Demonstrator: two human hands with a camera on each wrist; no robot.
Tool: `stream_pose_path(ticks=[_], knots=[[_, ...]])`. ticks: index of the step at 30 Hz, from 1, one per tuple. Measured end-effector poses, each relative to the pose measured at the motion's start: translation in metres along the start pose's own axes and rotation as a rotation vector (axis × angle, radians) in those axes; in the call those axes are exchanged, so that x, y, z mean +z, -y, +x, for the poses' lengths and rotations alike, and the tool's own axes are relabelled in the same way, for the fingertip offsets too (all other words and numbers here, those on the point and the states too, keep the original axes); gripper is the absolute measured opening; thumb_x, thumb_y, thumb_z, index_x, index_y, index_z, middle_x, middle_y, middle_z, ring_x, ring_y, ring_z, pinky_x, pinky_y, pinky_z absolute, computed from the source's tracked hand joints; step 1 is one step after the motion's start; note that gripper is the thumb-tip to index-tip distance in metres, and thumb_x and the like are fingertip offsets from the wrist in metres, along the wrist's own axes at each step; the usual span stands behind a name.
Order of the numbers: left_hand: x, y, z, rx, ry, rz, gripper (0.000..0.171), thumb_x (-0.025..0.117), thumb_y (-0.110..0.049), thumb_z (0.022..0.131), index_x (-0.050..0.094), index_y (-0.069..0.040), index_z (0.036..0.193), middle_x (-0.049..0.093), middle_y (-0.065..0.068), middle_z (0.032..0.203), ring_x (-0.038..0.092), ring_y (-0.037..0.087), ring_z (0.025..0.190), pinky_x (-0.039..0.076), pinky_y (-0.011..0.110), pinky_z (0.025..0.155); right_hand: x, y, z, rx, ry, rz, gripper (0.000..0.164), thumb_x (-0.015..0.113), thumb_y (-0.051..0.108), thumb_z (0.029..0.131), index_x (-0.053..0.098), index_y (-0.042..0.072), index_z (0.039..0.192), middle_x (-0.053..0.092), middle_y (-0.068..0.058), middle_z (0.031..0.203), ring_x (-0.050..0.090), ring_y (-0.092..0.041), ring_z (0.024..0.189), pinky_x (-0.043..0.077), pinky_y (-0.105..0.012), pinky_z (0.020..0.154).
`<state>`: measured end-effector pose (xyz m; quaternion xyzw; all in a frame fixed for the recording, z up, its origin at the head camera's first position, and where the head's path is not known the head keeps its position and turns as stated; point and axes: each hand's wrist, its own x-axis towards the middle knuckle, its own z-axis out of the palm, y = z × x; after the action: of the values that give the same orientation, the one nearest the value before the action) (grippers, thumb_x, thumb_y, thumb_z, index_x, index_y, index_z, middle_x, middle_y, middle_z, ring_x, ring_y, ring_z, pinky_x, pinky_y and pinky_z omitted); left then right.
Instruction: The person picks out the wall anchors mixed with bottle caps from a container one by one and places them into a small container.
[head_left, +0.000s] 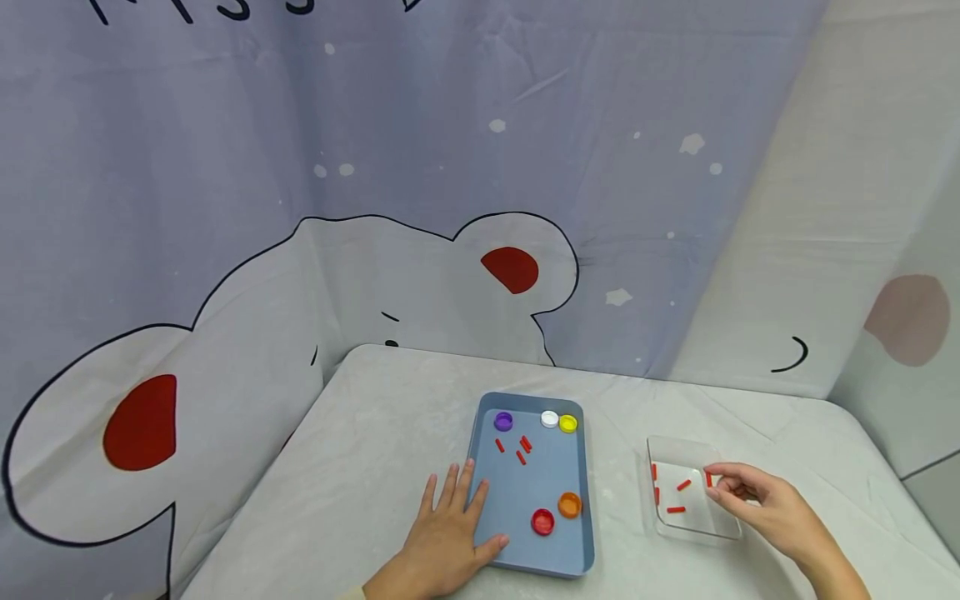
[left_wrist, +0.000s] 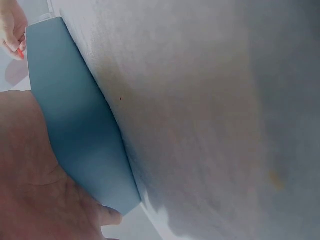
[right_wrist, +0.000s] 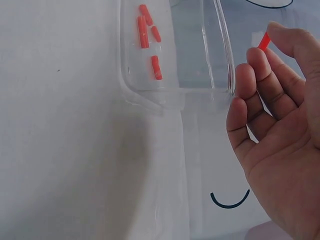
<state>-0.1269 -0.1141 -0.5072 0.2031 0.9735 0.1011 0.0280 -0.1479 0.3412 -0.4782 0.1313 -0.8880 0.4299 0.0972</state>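
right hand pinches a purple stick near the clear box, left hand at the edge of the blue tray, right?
No: the stick is red, not purple, as the right wrist view shows. The right hand pinches it near the clear box; the left hand is at the edge of the blue tray.

Open tabletop [head_left: 618,471] separates the tray [head_left: 519,496] from obstructing box walls [head_left: 678,451].

short, slender red stick [head_left: 708,480], pinched near-upright by the right hand [head_left: 768,504] at the right edge of a clear rectangular plastic box [head_left: 701,522]. the box, upright and lidless, lies toward the tabletop's right edge, holding four similar sticks. blue rounded-corner rectangular tray [head_left: 528,492], lying flat nearer the tabletop's left edge; the left hand [head_left: 442,537] touches its left rim.
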Motion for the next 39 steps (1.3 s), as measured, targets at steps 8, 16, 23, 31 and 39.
stream_pose_path(ticks=[8, 16, 23, 31, 39], knots=[[-0.001, 0.0, 0.0, -0.006, 0.022, -0.003, 0.084, 0.04, -0.07, 0.097, 0.041, -0.009, 0.155, 0.017, 0.017, 0.168, 0.015, 0.041, 0.154, 0.007, 0.065, 0.119, -0.002, -0.002, 0.0, 0.012, -0.002, -0.001, 0.027, 0.074, 0.006, 0.091, 0.068, -0.003, 0.116, 0.065, 0.004, 0.083, 0.063, -0.008, 0.074, 0.045, -0.017, 0.068], [0.002, 0.001, 0.0, 0.014, -0.017, -0.037, 0.084, 0.042, -0.069, 0.098, 0.044, -0.005, 0.153, 0.02, 0.02, 0.166, 0.016, 0.044, 0.153, 0.008, 0.067, 0.118, -0.002, -0.001, 0.001, -0.008, 0.003, 0.003, 0.031, 0.074, 0.005, 0.092, 0.066, -0.007, 0.119, 0.065, -0.002, 0.085, 0.062, -0.008, 0.074, 0.046, -0.017, 0.068], [0.003, 0.001, 0.0, 0.007, -0.013, -0.019, 0.085, 0.039, -0.07, 0.098, 0.043, -0.007, 0.154, 0.018, 0.019, 0.167, 0.015, 0.042, 0.153, 0.007, 0.066, 0.118, 0.008, 0.011, 0.01, 0.022, 0.033, 0.024, 0.029, 0.07, 0.012, 0.096, 0.068, -0.002, 0.121, 0.067, -0.001, 0.088, 0.063, -0.008, 0.079, 0.046, -0.02, 0.068], [0.004, 0.002, 0.001, 0.012, -0.029, -0.008, 0.085, 0.039, -0.071, 0.098, 0.044, -0.006, 0.153, 0.02, 0.019, 0.167, 0.017, 0.043, 0.153, 0.009, 0.066, 0.118, 0.03, 0.025, 0.026, 0.0, 0.081, 0.05, 0.029, 0.071, 0.015, 0.095, 0.069, 0.002, 0.121, 0.068, 0.002, 0.088, 0.064, -0.011, 0.078, 0.047, -0.022, 0.069], [-0.003, -0.001, 0.0, -0.004, 0.021, -0.007, 0.084, 0.04, -0.069, 0.098, 0.041, -0.008, 0.155, 0.017, 0.018, 0.168, 0.015, 0.041, 0.154, 0.008, 0.065, 0.119, 0.047, 0.038, 0.04, -0.022, 0.134, 0.096, 0.027, 0.072, 0.016, 0.095, 0.07, 0.008, 0.12, 0.068, 0.003, 0.09, 0.063, -0.008, 0.078, 0.047, -0.025, 0.062]])
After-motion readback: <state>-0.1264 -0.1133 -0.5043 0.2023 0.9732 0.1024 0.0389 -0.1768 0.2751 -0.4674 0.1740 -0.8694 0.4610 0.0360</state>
